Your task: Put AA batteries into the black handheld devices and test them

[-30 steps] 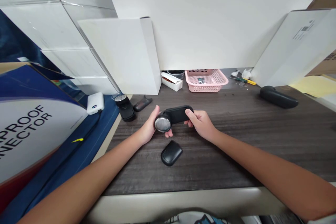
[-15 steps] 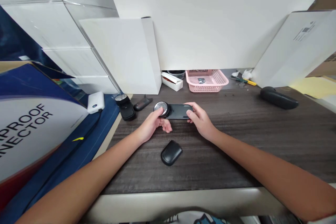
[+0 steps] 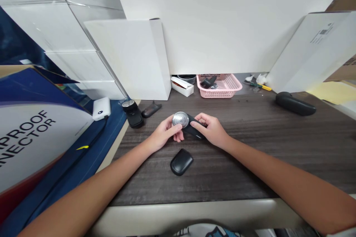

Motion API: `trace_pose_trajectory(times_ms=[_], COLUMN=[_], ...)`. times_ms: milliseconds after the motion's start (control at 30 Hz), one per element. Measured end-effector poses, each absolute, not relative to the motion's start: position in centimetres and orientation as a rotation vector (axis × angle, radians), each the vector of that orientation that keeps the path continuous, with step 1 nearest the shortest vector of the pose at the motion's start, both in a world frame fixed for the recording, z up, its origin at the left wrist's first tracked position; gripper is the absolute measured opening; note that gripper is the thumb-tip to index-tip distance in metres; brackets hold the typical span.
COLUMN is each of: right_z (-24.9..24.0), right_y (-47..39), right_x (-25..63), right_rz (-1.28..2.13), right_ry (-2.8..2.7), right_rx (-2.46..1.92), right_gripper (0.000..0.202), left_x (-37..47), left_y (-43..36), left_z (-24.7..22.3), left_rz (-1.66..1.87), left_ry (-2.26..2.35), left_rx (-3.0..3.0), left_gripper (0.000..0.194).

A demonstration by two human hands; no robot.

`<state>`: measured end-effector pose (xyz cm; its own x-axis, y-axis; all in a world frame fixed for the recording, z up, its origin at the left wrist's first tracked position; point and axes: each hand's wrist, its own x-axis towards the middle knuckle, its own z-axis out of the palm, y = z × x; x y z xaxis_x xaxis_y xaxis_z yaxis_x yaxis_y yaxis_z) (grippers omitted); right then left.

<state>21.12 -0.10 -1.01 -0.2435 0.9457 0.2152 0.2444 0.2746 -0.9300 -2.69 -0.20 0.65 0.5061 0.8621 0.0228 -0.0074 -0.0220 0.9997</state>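
Observation:
Between my hands is a black fabric shaver [image 3: 180, 119] with a round, perforated silver head, its handle slanting down to the right. My left hand [image 3: 166, 132] is closed on the head end, with the thumb against the head's lower edge. On the handle, my right hand [image 3: 213, 129] is closed, its thumb lying on top and hiding the far end. A black curved cover [image 3: 181, 162] lies on the table below the hands. To the left stands another black device [image 3: 132, 114] with a round top, and beside it lies a small dark piece [image 3: 151, 109].
A pink basket [image 3: 219, 93] at the back holds a dark part [image 3: 208, 82]. Left of it is a small white box [image 3: 182, 86]. A yellow-handled tool [image 3: 263, 86] and a long black case [image 3: 295, 103] lie to the right. White boxes [image 3: 130, 59] stand behind.
The fabric shaver has turned from level to slanting, its silver head now facing me more. A dark part has appeared in the pink basket. My right hand has slid onto the handle.

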Motion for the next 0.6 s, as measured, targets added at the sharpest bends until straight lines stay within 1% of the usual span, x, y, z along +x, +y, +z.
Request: trace_pose_trajectory(times_ms=[67,200,267,333,367,400,467,500,567,600], right_z=[-1.1,-0.8,-0.5,-0.1,0.0,0.1,0.1,0.0,-0.2,-0.3], right_y=[0.1,0.3,0.1,-0.3,-0.6,-0.9,-1.4,-1.5,-1.8,-1.8], right_x=[21.2,21.3,21.4,21.4,21.3,21.2,21.0,20.9,20.7,20.7], right_rz=[1.101,1.343,1.350,1.247,1.169,1.078,0.868,0.766,0.647,0.655], right_ry=[-1.663,-1.646,-1.691,-1.751,-1.795,-1.854,-1.992,-2.039,-2.055,-2.031], right_rx=[-1.064,-0.991,-0.993,-0.994,-0.990,-0.986,-0.992,-1.005,-1.031,-1.031], right_gripper=[0.039,0.046,0.049,0.045,0.041,0.040,0.053,0.055,0.042,0.034], left_x=[-2.7,-2.9,-2.8,-2.6,-2.5,-2.5,-2.4,-2.5,-2.7,-2.8], left_y=[-0.3,-0.6,-0.7,-0.6,-0.6,-0.5,-0.2,0.0,0.3,0.4], left_z=[0.5,0.2,0.4,0.7,0.9,1.1,1.2,1.1,0.8,0.6], left_rz=[0.834,0.870,0.881,0.892,0.907,0.923,0.957,0.972,0.975,0.971], left_ry=[0.789,0.828,0.892,0.949,0.971,0.991,1.026,1.037,1.028,1.004], left_rx=[1.442,1.507,1.524,1.493,1.464,1.431,1.356,1.322,1.278,1.272], left_gripper=[0.058,0.067,0.061,0.054,0.053,0.053,0.055,0.057,0.063,0.066])
